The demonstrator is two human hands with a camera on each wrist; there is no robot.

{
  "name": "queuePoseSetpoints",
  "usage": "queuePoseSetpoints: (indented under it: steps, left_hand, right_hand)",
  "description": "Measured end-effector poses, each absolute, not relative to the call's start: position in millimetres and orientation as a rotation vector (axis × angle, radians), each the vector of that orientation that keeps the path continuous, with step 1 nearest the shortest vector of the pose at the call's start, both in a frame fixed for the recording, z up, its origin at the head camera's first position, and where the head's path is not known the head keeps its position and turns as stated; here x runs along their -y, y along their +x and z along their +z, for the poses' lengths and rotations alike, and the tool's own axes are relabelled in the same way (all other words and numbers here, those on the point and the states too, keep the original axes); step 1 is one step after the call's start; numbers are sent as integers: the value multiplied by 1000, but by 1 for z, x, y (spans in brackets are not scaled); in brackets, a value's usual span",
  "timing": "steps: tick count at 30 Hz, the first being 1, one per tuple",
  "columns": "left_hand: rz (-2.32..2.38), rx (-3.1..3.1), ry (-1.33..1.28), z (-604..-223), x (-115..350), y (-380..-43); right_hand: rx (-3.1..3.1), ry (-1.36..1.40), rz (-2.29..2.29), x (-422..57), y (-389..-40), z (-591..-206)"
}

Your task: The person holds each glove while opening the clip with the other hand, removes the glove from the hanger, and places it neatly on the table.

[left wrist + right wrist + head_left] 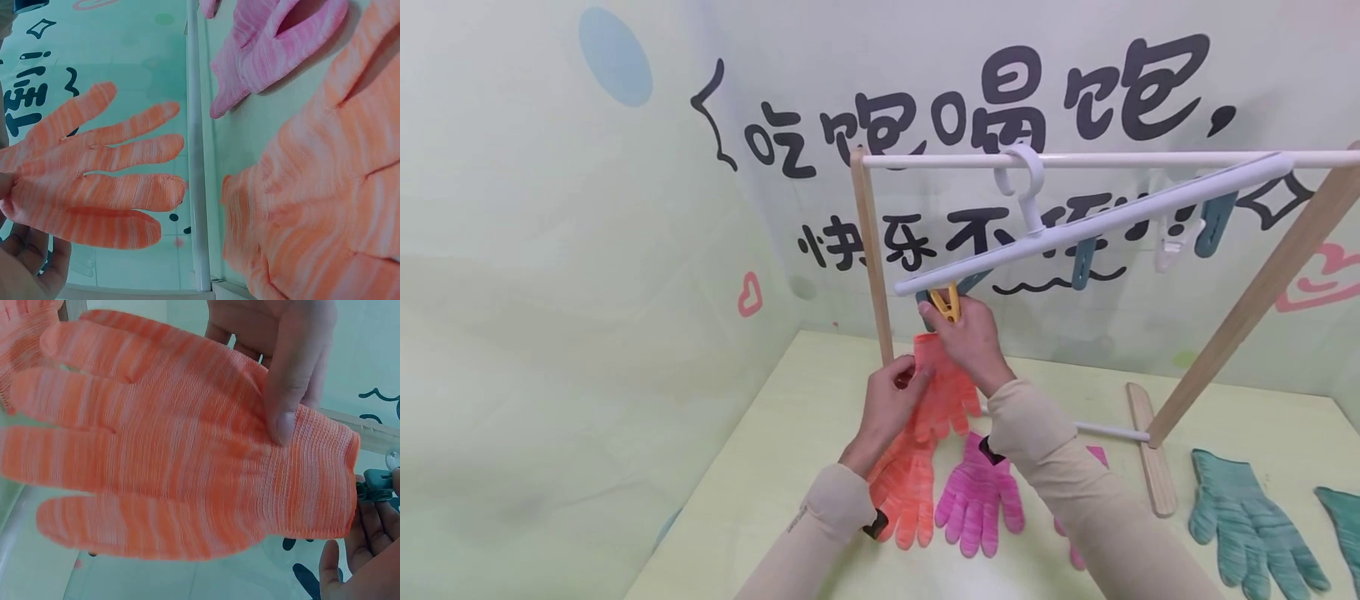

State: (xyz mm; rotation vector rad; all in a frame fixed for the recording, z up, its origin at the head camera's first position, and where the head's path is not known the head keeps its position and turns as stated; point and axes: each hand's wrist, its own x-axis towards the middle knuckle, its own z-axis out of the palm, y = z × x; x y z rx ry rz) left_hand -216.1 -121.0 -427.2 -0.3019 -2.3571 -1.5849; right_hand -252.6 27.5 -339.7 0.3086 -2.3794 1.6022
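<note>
My left hand pinches an orange striped glove close to its cuff, thumb on the near face. The glove hangs with its fingers downward, below the low left end of a white hanger. My right hand is just above the cuff, holding a teal clothes clip between thumb and fingers. In the right wrist view that clip lies at the cuff's edge; whether it grips the fabric is not clear. A yellow clip hangs from the hanger, right by my right hand.
The hanger tilts on a white rail between wooden posts. More teal clips and a white clip hang from it. On the table lie another orange glove, pink gloves and green gloves.
</note>
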Motion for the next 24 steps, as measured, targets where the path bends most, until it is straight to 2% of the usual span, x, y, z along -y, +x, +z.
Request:
queuePoseSetpoints:
  steps: [24]
  left_hand:
    - [-1581, 2301, -120, -421, 178, -204]
  right_hand:
    - [2386, 365, 1728, -25, -252, -351]
